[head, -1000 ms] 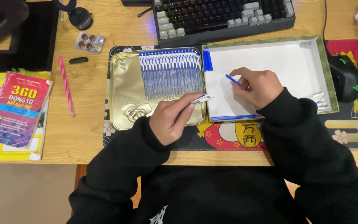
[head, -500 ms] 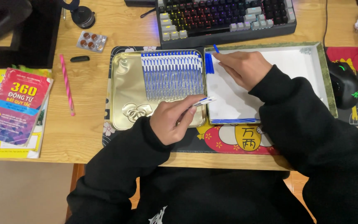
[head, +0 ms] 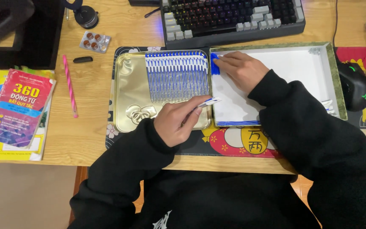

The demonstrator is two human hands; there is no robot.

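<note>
Left hand [head: 178, 123]: fingers closed on a white-and-blue pen [head: 206, 102], near edge of gold tin tray [head: 130, 85].
Right hand [head: 240, 68]: fingers nearly flat, touching blue caps [head: 214, 68], far-left corner of white box lid [head: 310, 63].

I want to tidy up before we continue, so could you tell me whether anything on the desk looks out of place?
Mostly orderly. A pink pencil lies loose on the desk left of the gold tin, and a blister pack of pills sits beside the keyboard.
</note>
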